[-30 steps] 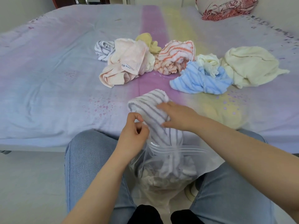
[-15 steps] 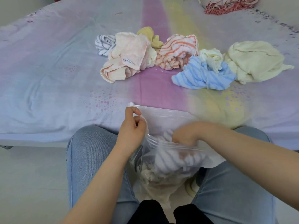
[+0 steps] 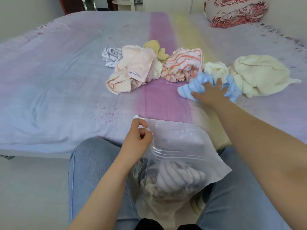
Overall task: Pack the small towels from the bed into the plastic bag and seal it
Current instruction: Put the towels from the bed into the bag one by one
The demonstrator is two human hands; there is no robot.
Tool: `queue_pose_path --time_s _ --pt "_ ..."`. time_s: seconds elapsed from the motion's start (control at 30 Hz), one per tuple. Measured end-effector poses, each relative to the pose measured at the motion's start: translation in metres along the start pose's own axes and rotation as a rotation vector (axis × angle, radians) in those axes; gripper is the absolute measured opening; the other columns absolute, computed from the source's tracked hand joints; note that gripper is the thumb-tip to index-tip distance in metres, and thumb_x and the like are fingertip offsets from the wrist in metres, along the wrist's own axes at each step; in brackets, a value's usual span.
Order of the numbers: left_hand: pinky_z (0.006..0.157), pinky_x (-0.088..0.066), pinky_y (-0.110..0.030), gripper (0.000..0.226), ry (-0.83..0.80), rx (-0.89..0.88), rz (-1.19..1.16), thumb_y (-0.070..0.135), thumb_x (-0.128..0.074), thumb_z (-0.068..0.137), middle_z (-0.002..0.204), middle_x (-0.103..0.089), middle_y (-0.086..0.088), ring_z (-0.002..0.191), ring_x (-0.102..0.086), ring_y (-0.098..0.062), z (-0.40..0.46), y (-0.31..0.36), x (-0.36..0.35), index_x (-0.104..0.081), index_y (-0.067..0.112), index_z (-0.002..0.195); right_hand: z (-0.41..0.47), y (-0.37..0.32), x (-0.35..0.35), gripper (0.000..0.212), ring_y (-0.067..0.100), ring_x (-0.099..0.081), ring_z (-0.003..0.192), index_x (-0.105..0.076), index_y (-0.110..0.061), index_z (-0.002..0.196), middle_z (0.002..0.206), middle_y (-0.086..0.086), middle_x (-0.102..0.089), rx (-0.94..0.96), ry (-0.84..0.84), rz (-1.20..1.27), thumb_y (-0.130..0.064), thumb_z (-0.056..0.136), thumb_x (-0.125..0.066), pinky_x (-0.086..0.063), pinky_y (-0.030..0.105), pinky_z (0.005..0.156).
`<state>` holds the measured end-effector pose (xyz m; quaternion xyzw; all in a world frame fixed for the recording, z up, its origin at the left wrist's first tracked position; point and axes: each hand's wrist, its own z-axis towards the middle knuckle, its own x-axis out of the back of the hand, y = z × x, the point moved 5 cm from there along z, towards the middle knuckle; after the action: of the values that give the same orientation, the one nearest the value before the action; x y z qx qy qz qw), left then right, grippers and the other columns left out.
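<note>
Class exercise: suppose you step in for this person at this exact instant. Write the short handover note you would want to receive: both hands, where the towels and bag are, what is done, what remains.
Left hand: pinching the plastic bag at its left top corner, holding the mouth open between the knees.
Right hand: spread on the blue striped towel on the bed, closing on it, not lifted.
Done: a grey striped towel and some pale cloth beneath it lie in the bag.
Left: the blue one, plus the peach towel, orange striped towel, yellow towel, the cream and grey-striped ones; then seal the zip.
</note>
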<state>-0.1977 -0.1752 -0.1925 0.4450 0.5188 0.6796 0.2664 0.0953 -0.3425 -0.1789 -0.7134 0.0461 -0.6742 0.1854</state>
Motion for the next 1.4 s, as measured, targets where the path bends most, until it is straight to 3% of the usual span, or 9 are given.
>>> queue_pose_path --time_s 0.2,0.4,0.57,0.73,0.9,1.1,1.2,1.27,1.4 --pt "0.049 -0.033 -0.016 0.015 0.006 0.008 -0.032 0.007 -0.047 0.093 0.065 -0.041 -0.011 0.055 -0.032 -0.015 -0.002 0.0 0.002 -0.04 0.02 0.096 -0.014 0.009 -0.012 0.063 0.039 -0.033 0.133 -0.051 -0.024 0.13 0.147 0.006 -0.037 0.102 0.066 0.146 -0.058 0.077 -0.054 -0.029 0.05 0.105" --pt "0.05 -0.032 -0.02 0.016 0.027 0.025 -0.07 0.006 -0.047 0.093 0.066 -0.045 -0.011 0.054 -0.032 -0.014 -0.001 -0.002 0.0 -0.041 0.022 0.091 -0.077 -0.018 0.021 0.022 0.035 -0.016 0.14 -0.07 -0.02 0.098 0.158 0.005 -0.009 0.397 0.25 0.329 -0.026 0.077 -0.074 -0.019 0.037 0.109" --pt "0.049 -0.032 -0.019 0.018 0.037 0.032 -0.066 0.005 -0.046 0.092 0.068 -0.049 -0.014 0.052 -0.033 -0.014 0.0 -0.001 0.0 -0.041 0.022 0.091 -0.136 -0.057 0.015 0.034 0.021 -0.025 0.14 -0.062 -0.032 0.103 0.152 0.003 -0.023 0.572 -0.085 0.527 -0.023 0.075 -0.078 -0.024 0.039 0.114" --pt "0.05 -0.034 -0.02 0.018 0.054 0.065 -0.074 0.003 -0.044 0.09 0.069 -0.051 -0.012 0.059 -0.037 -0.019 -0.007 -0.001 0.002 -0.042 0.02 0.094 -0.123 -0.05 -0.018 0.05 0.032 0.006 0.147 -0.054 -0.037 0.121 0.161 0.002 0.012 0.38 -0.258 0.062 -0.048 0.075 -0.07 -0.016 0.05 0.116" --pt "0.053 -0.036 -0.022 0.017 0.06 0.074 -0.056 0.004 -0.043 0.09 0.068 -0.052 -0.009 0.061 -0.038 -0.019 -0.012 0.001 0.004 -0.042 0.021 0.095 -0.109 -0.065 -0.019 0.029 0.031 -0.051 0.102 -0.054 -0.021 0.101 0.125 0.015 -0.048 0.379 -0.323 -0.09 -0.037 0.078 -0.062 -0.039 0.033 0.076" --pt "0.056 -0.037 -0.017 0.015 0.108 0.1 -0.06 0.007 -0.036 0.096 0.068 -0.048 -0.005 0.063 -0.042 -0.016 -0.016 -0.005 0.012 -0.045 0.019 0.097 -0.169 -0.089 0.01 0.026 0.031 -0.048 0.105 -0.056 -0.026 0.107 0.123 0.007 -0.046 0.572 -0.068 -0.135 -0.035 0.083 -0.056 -0.036 0.034 0.077" --pt "0.049 -0.033 -0.012 0.015 0.146 0.063 -0.068 0.008 -0.037 0.097 0.069 -0.041 -0.006 0.061 -0.038 -0.013 -0.019 -0.004 0.013 -0.045 0.02 0.094 -0.207 -0.083 -0.031 0.025 0.026 -0.051 0.099 -0.058 -0.031 0.086 0.105 -0.005 -0.056 0.673 -0.614 -0.214 -0.053 0.091 -0.047 -0.036 0.034 0.083" --pt "0.049 -0.034 -0.014 0.017 0.153 0.039 -0.081 0.004 -0.037 0.095 0.071 -0.042 -0.01 0.059 -0.037 -0.013 -0.022 -0.002 0.014 -0.045 0.019 0.093 -0.215 -0.071 -0.046 0.053 0.023 -0.046 0.125 -0.058 -0.027 0.122 0.135 -0.002 -0.053 0.573 -0.957 -0.133 -0.061 0.094 -0.029 -0.032 0.034 0.106" --pt "0.046 -0.031 -0.016 0.017 0.109 0.029 -0.072 0.001 -0.035 0.093 0.07 -0.042 -0.009 0.053 -0.033 -0.01 -0.028 0.002 0.018 -0.044 0.014 0.091 -0.211 -0.08 -0.073 0.059 0.022 -0.022 0.145 -0.031 -0.019 0.148 0.157 0.002 -0.026 0.6 -1.028 -0.215 -0.051 0.099 -0.025 -0.016 0.038 0.119"
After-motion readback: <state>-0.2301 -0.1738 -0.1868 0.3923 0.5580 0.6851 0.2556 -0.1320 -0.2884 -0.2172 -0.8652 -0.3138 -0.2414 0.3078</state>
